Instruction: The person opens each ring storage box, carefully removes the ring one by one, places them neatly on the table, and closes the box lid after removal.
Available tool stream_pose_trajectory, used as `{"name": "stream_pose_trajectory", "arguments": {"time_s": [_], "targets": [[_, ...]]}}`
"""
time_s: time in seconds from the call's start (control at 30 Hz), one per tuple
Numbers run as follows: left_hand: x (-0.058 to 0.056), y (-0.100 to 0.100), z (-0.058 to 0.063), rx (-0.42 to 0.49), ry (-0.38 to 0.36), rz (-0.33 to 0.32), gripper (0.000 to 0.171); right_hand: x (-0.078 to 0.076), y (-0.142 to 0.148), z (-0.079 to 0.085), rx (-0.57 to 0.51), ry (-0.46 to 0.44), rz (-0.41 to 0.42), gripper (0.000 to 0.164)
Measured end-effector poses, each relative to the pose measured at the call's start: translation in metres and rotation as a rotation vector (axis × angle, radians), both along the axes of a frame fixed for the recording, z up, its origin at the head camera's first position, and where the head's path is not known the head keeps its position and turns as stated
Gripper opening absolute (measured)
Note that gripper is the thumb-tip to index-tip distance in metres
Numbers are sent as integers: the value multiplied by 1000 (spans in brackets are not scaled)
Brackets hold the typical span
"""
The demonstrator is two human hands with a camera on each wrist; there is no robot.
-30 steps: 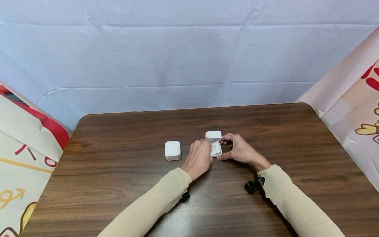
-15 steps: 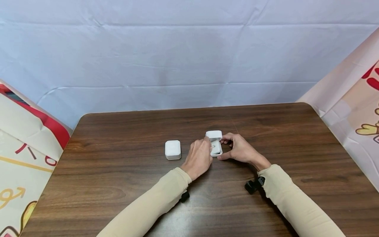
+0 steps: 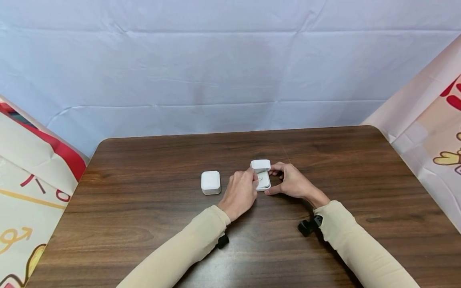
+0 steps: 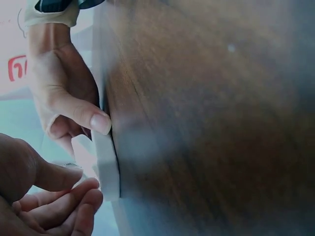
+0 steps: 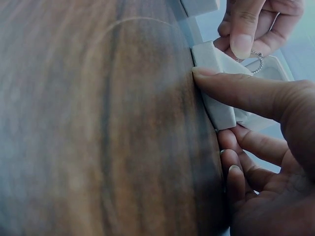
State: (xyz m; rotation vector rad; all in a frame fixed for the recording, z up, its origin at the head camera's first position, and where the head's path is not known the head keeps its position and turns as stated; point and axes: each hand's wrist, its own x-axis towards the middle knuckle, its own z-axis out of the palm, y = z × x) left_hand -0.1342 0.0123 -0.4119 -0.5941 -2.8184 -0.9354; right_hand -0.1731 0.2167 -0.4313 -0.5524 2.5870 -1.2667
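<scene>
An open white ring box (image 3: 263, 189) stands on the brown wooden table, its lid (image 3: 260, 165) raised at the back and a pale insert inside. My left hand (image 3: 240, 192) is at the box's left side. In the right wrist view, its thumb and finger pinch a silvery ring (image 5: 259, 63) studded along its band, right over the insert. My right hand (image 3: 293, 182) grips the box from the right, with the thumb (image 5: 206, 72) on the front wall and the other fingers behind. Part of the ring is hidden by the left fingertips.
A second white box (image 3: 210, 182), closed, stands to the left of my left hand. The wooden table (image 3: 151, 176) runs back to a pale cloth backdrop (image 3: 216, 68). Printed cloths hang at both sides.
My left hand has drawn back slightly to the left. The insert, which looked tilted half a second ago, now lies flatter in the box. My right hand stays in place.
</scene>
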Motion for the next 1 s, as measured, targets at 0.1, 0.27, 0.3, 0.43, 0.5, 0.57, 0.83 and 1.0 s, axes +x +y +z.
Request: {"name": "stream_pose_trajectory", "arguments": {"time_s": [0.1,0.27,0.3,0.43,0.5,0.57,0.83,1.0], "targets": [[2,-3,5,25,-12,4,5,1,0,0,-2,-9,4,47],[8,-11,14,23,-142,-39,11,0,-1,0,-1,-19,0,49],[10,-13,16,14,-190,-57,13,0,-1,0,2,-19,-3,49],[22,-14,20,-35,-387,-151,18,0,-1,0,8,-7,-6,49],[29,-12,21,-62,-456,-207,19,0,-1,0,9,-2,-7,49],[35,-9,21,-97,-487,-258,19,0,-1,0,7,1,-9,49],[47,-1,15,-205,-450,-252,27,0,-1,-1,6,1,-6,50],[46,-1,13,-200,-420,-237,24,0,-1,-1,7,11,-7,49]]}}
